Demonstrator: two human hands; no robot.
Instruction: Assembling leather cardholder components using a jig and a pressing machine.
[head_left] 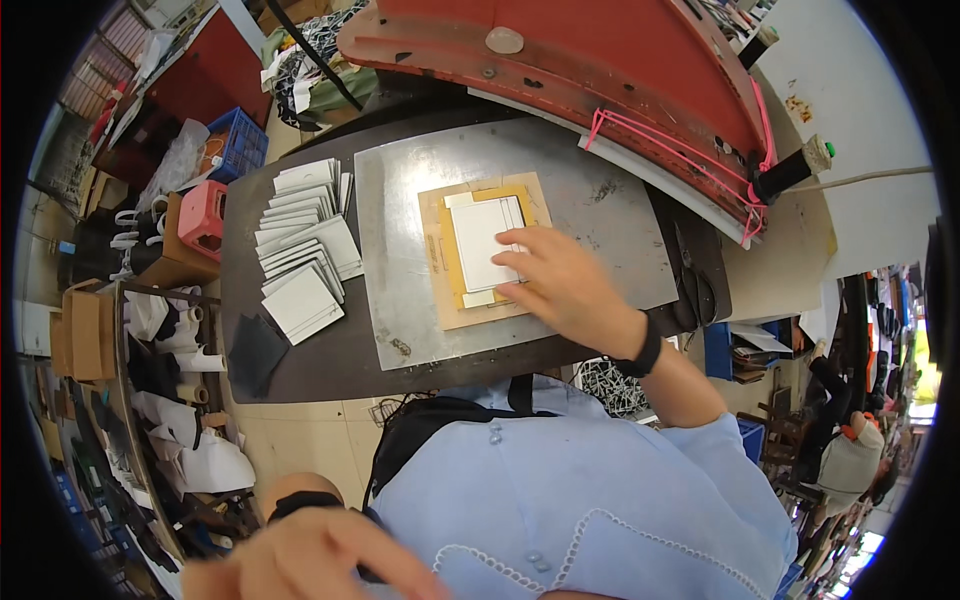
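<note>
My right hand (565, 287) reaches over a white rectangular panel (480, 240), its fingers apart and the tips at the panel's right edge. Whether they press on it I cannot tell. The panel lies on a yellow board (447, 240) with pale strips at its corners, and under that is a larger tan board (437, 290). Both boards rest on a grey metal plate (400, 220). My left hand (310, 560) is low at the left, close to the camera and away from the table, blurred and partly cut off by the frame edge.
Stacked white panels (305, 235) fan out on the table's left side, with dark sheets (256, 352) below them. A red machine (560, 50) with pink cord (670, 150) overhangs the far side. Scissors (693, 280) lie at the right edge. A pink stool (203, 222) stands at left.
</note>
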